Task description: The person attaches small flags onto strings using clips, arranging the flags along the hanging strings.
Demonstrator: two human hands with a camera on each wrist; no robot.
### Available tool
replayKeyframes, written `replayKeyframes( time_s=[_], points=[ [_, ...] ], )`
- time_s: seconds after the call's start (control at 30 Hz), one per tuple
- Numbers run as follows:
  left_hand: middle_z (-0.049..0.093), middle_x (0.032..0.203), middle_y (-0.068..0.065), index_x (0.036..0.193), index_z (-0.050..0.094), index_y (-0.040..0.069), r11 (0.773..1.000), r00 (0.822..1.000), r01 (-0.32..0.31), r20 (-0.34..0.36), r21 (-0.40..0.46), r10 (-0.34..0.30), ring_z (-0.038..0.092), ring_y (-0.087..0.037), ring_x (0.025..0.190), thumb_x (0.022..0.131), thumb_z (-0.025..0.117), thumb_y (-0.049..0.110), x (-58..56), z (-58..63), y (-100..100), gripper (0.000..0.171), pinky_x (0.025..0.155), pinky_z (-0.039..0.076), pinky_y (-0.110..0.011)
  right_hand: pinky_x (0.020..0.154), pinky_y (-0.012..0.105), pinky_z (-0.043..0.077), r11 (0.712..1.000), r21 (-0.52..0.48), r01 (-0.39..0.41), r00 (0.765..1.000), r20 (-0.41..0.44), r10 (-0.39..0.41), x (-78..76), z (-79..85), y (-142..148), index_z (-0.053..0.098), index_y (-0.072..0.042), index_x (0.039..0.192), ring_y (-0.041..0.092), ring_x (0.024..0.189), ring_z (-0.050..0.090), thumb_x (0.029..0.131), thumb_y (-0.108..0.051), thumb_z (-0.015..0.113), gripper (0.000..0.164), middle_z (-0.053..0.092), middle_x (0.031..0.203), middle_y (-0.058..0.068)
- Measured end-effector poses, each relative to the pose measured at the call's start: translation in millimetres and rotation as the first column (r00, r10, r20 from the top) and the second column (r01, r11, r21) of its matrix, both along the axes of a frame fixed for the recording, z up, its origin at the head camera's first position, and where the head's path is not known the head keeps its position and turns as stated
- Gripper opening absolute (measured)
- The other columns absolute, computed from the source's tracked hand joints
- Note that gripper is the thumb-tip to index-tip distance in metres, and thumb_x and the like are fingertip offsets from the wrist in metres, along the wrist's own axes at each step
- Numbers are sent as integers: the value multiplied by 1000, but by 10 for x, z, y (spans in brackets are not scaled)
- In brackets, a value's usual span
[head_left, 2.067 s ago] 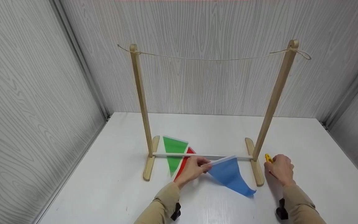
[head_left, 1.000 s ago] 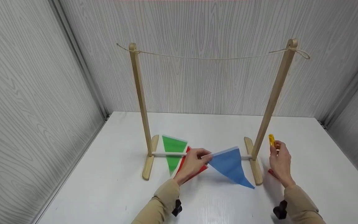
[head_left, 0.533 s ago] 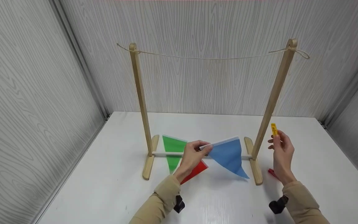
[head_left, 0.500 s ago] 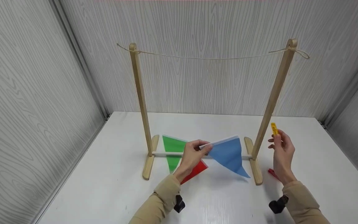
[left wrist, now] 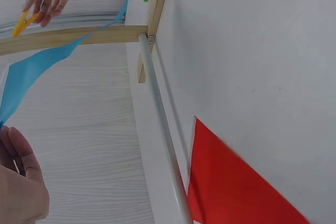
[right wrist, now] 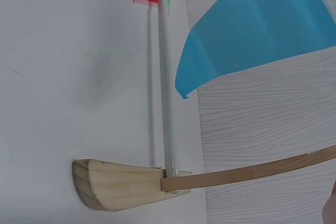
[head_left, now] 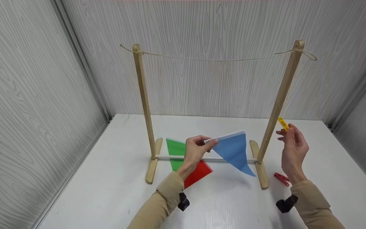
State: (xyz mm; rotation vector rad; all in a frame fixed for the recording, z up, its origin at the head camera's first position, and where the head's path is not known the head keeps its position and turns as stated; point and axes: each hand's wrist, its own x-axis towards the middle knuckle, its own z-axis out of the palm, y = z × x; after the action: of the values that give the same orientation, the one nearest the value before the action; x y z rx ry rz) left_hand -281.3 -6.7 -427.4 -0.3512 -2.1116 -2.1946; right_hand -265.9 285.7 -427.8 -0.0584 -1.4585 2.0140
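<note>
Where left grip (head_left: 194,153) pinches, flag (head_left: 234,149) hangs.

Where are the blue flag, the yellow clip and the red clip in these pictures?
Blue flag (head_left: 233,150): head view, on the middle of its blue cloth.
Yellow clip (head_left: 283,124): head view, midway along its visible length.
Red clip (head_left: 280,176): head view, on its body, near the middle.

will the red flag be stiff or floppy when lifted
The red flag is probably floppy: the similar blue flag, held at one corner by the left hand, curves toward its tip. Its edge may be stiffer, since the blue flag's white edge runs nearly straight. It looks thin, so likely light.
</note>
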Motion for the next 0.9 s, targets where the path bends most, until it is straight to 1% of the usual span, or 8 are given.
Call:
replayKeyframes(
  time_s=[0.13,0.23,0.3,0.43,0.5,0.6,0.73,0.9],
  points=[
    [70,76,-12,97,77,0,999,999,-17,-51,-29,15,60,-15,67,87,80,20,-24,143,-2,22,67,54,-22,93,18,55,998,-68,4,995,-96,-10,-13,115,-20,61,-4,125,15,100,70,99,-20,63,30,68,109,9],
    [70,78,-16,98,78,0,999,996,-18,-91,-49,13,60,-13,66,88,79,19,-40,233,-7,22,67,54,-22,95,22,54,990,-138,-20,987,-161,-3,-12,197,-32,60,1,123,18,100,71,96,-16,66,32,66,112,13],
    [71,79,-18,98,77,0,999,993,-11,-118,-50,5,59,-10,65,88,79,18,-52,279,-9,21,68,55,-21,95,24,55,983,-179,-37,976,-216,-3,-19,243,-40,60,5,122,19,99,71,95,-12,67,33,64,112,16],
    [71,80,-19,98,77,-3,999,989,11,-146,-34,-16,61,-12,66,88,78,13,-77,362,-6,19,68,56,-19,93,27,56,968,-239,-72,949,-314,-7,-33,329,-55,60,12,121,22,95,72,93,-6,67,33,60,110,19],
    [71,81,-19,100,76,-4,999,989,25,-146,-33,-30,62,-14,68,89,76,12,-89,408,-5,19,70,57,-20,93,27,56,963,-255,-83,941,-339,-9,-30,380,-54,62,11,121,22,95,72,93,-4,67,32,59,111,20],
    [72,83,-18,103,75,-4,998,988,35,-146,-58,-43,64,-13,70,91,74,11,-105,479,-9,19,72,58,-21,94,27,55,952,-284,-115,929,-370,2,-20,472,-43,63,11,122,24,96,71,93,-4,67,33,57,114,21],
    [71,89,-23,108,74,-5,994,984,36,-172,-102,-53,64,-10,72,95,69,9,-123,579,-21,20,73,57,-19,95,27,55,937,-313,-154,917,-399,18,-9,600,-31,63,12,123,25,99,70,93,-4,66,34,56,116,21],
    [70,90,-23,109,74,-4,991,977,26,-205,-132,-53,62,-8,73,95,68,9,-143,711,-10,20,74,57,-18,92,26,57,931,-329,-157,906,-423,3,-23,774,-30,64,13,121,26,99,68,93,-2,66,32,58,113,21]
  ],
)
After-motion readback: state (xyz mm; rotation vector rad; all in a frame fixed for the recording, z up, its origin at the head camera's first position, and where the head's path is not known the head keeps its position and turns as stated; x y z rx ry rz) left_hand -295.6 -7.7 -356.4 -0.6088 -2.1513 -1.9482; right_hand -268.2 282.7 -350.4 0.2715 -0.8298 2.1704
